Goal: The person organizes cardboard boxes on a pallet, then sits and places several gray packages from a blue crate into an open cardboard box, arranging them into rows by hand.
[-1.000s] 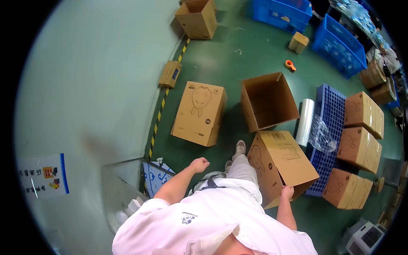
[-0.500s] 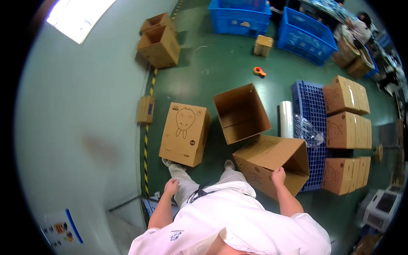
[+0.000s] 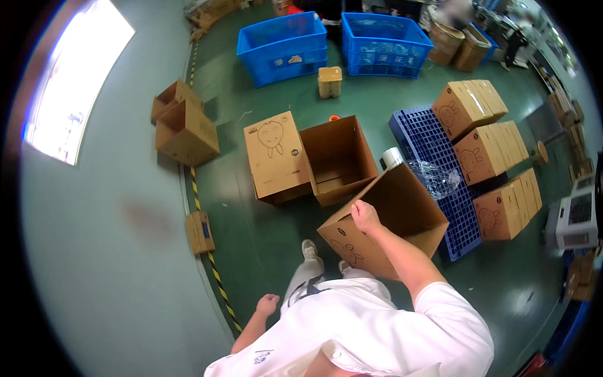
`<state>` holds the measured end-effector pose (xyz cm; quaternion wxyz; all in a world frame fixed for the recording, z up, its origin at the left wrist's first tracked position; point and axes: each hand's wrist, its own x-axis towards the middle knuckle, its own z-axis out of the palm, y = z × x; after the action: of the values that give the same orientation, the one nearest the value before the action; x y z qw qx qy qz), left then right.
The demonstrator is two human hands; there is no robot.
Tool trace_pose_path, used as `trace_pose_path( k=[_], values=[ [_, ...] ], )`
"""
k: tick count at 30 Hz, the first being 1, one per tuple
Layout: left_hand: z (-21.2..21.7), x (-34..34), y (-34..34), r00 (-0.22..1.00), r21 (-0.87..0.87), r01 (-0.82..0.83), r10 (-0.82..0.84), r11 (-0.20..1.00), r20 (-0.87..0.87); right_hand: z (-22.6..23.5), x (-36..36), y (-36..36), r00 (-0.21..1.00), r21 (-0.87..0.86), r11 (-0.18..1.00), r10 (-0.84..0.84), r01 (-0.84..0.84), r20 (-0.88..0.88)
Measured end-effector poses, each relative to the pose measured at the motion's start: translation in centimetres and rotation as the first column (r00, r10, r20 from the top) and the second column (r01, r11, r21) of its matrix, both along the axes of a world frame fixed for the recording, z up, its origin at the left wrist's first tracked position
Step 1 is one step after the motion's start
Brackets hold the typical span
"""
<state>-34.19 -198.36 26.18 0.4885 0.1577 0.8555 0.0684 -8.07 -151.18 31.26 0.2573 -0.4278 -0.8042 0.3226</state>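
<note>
The big box point(image 3: 402, 213) has turned so its mouth tips up more, just beside the blue pallet point(image 3: 461, 221), with your right hand point(image 3: 365, 217) grabbing its edge, maybe to steady it, and your left hand point(image 3: 268, 305) curled near your hip, seemingly holding nothing

R hand point(image 3: 366, 217) fwd, gripping; L hand point(image 3: 268, 305) low, curled.

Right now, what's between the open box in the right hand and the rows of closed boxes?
The head view shows part of the blue pallet between the open box and the closed boxes, with crumpled clear plastic lying on it.
</note>
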Motion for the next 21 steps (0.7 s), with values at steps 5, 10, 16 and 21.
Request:
trace_pose_path(
  k=[5,10,16,21],
  values=[
    [-1.8,-9.7,7.7,0.996,0.244,-0.088,0.083,0.966,0.033,2.0,-2.9,1.0,0.910,-0.089,0.909,-0.395,0.407,0.126],
    [-1.5,-17.2,12.9,0.987,0.189,-0.146,0.129,0.971,0.096,9.8,5.2,2.7,0.723,0.068,0.738,-0.673,0.672,0.159],
    [-4.2,-24.0,21.3,0.993,0.182,0.120,-0.122,0.976,-0.002,25.4,7.8,2.8,0.645,0.191,0.617,-0.747,0.763,-0.163],
    [-3.2,-21.3,34.8,0.973,0.323,0.211,-0.229,0.923,0.018,31.1,7.3,7.0,0.503,0.465,0.344,-0.818,0.816,-0.278]
  ],
)
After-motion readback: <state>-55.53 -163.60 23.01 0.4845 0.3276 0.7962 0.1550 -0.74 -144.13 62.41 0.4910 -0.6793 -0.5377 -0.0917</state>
